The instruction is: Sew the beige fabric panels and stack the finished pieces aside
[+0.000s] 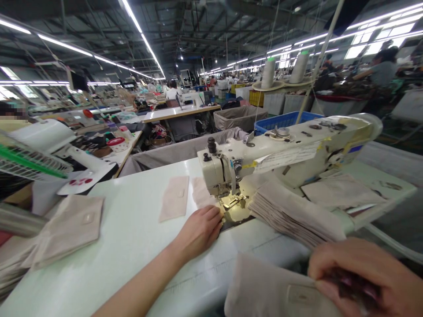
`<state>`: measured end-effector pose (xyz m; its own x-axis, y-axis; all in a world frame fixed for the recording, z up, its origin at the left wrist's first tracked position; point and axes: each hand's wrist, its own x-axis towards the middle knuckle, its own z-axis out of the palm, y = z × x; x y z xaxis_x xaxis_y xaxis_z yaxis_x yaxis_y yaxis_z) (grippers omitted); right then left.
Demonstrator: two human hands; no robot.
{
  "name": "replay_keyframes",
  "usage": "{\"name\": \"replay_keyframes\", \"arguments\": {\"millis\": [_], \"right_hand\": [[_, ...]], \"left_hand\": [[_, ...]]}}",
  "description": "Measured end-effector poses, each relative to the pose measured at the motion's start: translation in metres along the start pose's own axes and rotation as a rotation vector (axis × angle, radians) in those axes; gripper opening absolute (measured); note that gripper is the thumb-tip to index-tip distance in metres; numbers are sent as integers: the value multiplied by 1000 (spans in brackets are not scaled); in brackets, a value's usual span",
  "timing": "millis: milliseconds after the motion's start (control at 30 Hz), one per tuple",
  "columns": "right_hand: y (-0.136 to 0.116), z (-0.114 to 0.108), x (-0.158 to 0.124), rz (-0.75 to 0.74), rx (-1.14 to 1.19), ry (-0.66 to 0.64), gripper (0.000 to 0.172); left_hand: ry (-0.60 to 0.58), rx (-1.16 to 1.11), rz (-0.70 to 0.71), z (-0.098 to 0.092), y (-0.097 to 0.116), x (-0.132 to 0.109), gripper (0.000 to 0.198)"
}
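Note:
My left hand (203, 226) rests on the sewing machine table, fingers bent together beside the needle plate (234, 211). Its fingertips are turned away, so what they pinch is hidden; a beige fabric piece (202, 193) lies just beyond. At the lower right, my right hand (360, 273) is closed on a beige fabric panel (264, 284) with a small rectangular tab stitched on it. A dark purplish object (355, 286) also sits within that hand, too blurred to name. The sewing machine (280, 152) stands above the plate, its lamp lighting the needle area.
Stacked beige panels (294, 211) lie right of the needle, with more pieces (343, 191) behind. One tabbed panel (174, 198) lies flat at left of centre; another pile (71, 229) is at the left edge. A white fan (49, 149) stands beyond. Thread cones (268, 74) rise behind the machine.

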<state>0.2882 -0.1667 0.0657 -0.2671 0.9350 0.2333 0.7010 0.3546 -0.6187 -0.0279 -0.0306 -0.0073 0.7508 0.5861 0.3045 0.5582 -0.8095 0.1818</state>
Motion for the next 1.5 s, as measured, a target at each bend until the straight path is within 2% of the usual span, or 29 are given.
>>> {"name": "replay_keyframes", "arguments": {"millis": [67, 100, 167, 267, 433, 633, 767, 900, 1000, 1133, 1200, 1267, 1367, 1500], "right_hand": [[-6, 7, 5, -17, 44, -221, 11], [-8, 10, 8, -10, 64, -292, 14], [-13, 14, 12, 18, 106, -354, 15], [-20, 17, 17, 27, 145, -370, 18], [-21, 20, 20, 9, 123, -327, 24], [-15, 31, 26, -15, 91, -238, 14], [-4, 53, 23, -6, 125, -112, 15], [6, 80, 19, -144, 71, -7, 16], [2, 92, 19, -256, 27, 45, 22], [-12, 97, 21, -343, 38, 99, 26], [-17, 101, 22, -349, 71, 130, 23], [-18, 109, 23, -296, 134, 148, 15], [-15, 125, 27, -73, 253, 138, 14], [-6, 144, 36, 188, 394, 104, 27]], "left_hand": [[-13, 3, 0, -1, -3, 2, 23], [-19, 4, -2, -1, -5, 3, 23], [-27, 4, -7, -2, -8, 5, 23], [-24, 3, -17, -3, -12, 8, 22], [-23, -3, -40, -6, -15, 12, 22], [-9, -14, -42, -6, -19, 11, 26], [10, -29, -41, -3, -21, 9, 26], [15, -39, -44, -3, -20, 7, 27], [13, -6, -64, -1, -20, 6, 32], [11, 73, -91, 9, -27, 7, 31], [-11, 92, -112, 11, -32, 6, 33], [-29, 80, -186, 7, -36, 3, 33], [1, -91, -386, -10, -33, -3, 36], [-16, -823, -681, -34, -18, -7, 65]]}}
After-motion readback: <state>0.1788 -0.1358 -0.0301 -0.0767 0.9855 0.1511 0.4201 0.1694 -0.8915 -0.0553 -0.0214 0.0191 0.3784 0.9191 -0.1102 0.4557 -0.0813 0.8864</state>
